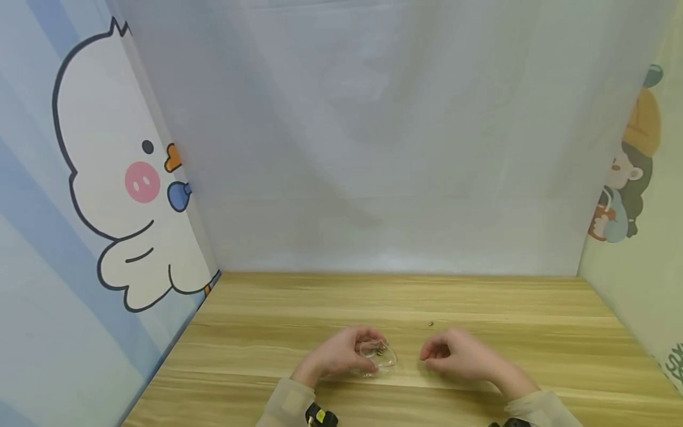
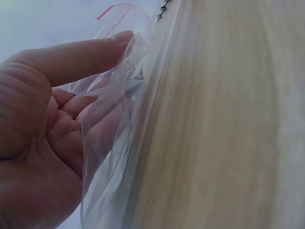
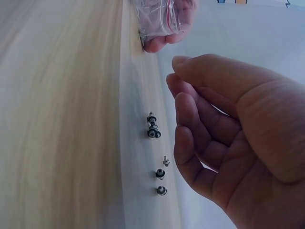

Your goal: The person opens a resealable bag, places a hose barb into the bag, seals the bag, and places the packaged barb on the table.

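Observation:
A clear plastic zip bag with a red line along its seal is held between the thumb and fingers of my left hand. Small metal pieces show through the plastic in the head view; whether they lie inside it or behind it I cannot tell. To the right, my right hand hovers just above the tabletop, fingers loosely curled, thumb near the index fingertip. Nothing shows between them. Several small screws lie on the table beside those fingers in the right wrist view.
The wood-grain table extends back to a pale grey curtain. A single small dark metal piece lies beyond the right hand. Printed side panels stand at left, with a white cartoon bird, and at right.

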`<state>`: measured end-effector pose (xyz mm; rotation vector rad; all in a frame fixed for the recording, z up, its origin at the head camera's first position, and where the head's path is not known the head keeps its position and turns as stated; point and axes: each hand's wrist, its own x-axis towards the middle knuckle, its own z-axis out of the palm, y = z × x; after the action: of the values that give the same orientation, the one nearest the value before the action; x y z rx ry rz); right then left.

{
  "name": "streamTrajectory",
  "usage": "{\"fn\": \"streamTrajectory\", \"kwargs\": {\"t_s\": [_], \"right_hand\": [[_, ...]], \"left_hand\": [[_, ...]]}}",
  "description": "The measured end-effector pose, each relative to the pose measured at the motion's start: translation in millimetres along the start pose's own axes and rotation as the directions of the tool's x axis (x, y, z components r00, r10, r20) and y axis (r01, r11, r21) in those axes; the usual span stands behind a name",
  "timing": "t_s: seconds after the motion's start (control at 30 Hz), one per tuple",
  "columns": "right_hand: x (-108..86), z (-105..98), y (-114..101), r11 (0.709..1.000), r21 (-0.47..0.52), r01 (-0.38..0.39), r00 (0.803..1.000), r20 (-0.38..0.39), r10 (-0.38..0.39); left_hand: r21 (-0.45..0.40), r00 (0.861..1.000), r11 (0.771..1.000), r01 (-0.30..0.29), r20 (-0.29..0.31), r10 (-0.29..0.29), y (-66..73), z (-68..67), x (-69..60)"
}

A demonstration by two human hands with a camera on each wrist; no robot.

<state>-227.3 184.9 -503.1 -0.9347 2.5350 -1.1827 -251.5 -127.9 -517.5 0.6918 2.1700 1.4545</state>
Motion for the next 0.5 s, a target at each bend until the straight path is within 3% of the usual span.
{"fn": "streamTrajectory", "kwargs": {"t_s": [0.5], "right_hand": [[13.2,5.5,-8.1,0.999,0.001,0.033,0.999,-0.009,-0.033]], "left_hand": [[0.007,1.0,1.0,0.014,-0.025,-0.013,-2.5,1.4,4.0]]}}
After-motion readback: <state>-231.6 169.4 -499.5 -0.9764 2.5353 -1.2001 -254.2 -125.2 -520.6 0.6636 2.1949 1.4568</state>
